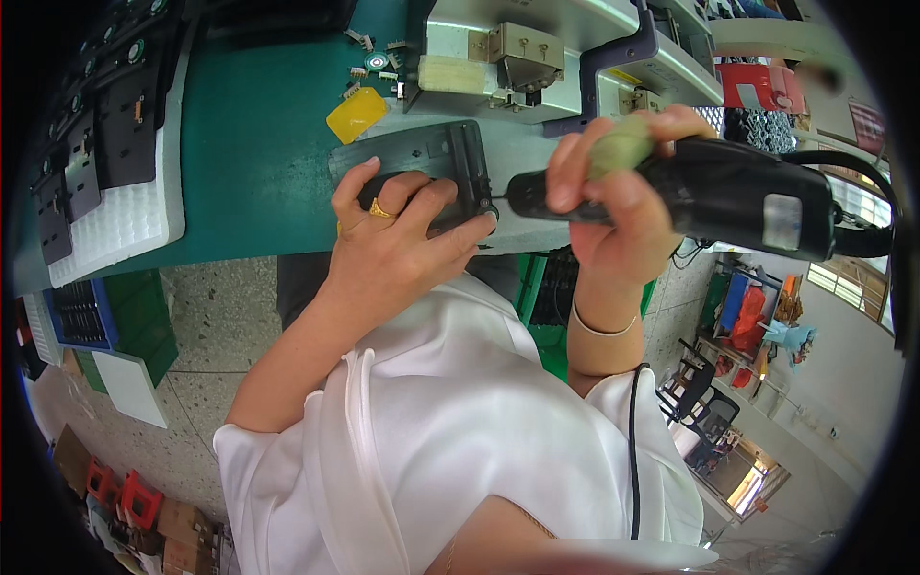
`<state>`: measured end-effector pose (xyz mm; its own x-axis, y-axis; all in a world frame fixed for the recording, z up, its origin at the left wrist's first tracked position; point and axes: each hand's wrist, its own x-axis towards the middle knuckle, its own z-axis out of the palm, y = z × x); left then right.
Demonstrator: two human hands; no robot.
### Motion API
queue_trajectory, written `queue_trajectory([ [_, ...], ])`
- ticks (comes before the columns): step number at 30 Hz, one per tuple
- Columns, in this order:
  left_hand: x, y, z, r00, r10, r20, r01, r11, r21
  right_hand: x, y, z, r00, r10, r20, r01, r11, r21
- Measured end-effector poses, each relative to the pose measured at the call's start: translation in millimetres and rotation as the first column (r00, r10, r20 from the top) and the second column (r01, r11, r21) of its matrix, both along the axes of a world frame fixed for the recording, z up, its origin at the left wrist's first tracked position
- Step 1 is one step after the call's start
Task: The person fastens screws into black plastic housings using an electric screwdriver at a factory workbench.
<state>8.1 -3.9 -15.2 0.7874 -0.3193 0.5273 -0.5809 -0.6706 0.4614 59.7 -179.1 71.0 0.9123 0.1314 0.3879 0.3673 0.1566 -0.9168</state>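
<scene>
A: Where do we have the black casing [467, 161]?
B: Flat on the worktop [249, 172], near our edge. Our left hand [407, 225] is half-curled over it, gripping, probably to stop twist.
A: Driver?
B: We've our right hand [618, 192] wrapped round the black power driver [714, 196], sideways, likely to line the bit up with the casing's end; contact unclear. Yellow piece [356, 115] lies just beyond, presumably for reach.

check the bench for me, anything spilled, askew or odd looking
Nothing looks clearly spilled or damaged. What stands out most is the small loose parts just beyond the yellow piece on the green work surface: they lie scattered at different angles, in no tray.
</scene>
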Motion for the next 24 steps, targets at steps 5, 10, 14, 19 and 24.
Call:
queue_trajectory([
  [5,-1,-1,3,1.0,-0.019,-0.017,0.02,0.999,0.025,24,-1,25,0.974,-0.134,0.182,0.06,0.93,0.363],
  [10,0,-1,4,0.999,-0.006,-0.04,0.007,0.999,0.036,41,-4,25,0.923,-0.193,0.332,0.152,0.978,0.145],
  [14,2,-1,4,0.998,-0.012,-0.055,0.013,0.999,0.029,45,-2,18,0.927,-0.201,0.315,0.155,0.974,0.165],
  [19,2,0,4,0.999,-0.01,-0.05,0.011,1.0,0.025,52,-5,17,0.944,-0.102,0.314,0.042,0.981,0.192],
  [24,3,1,7,0.995,-0.042,-0.095,0.043,0.999,0.005,56,14,35,0.921,0.046,0.386,-0.09,0.991,0.096],
])
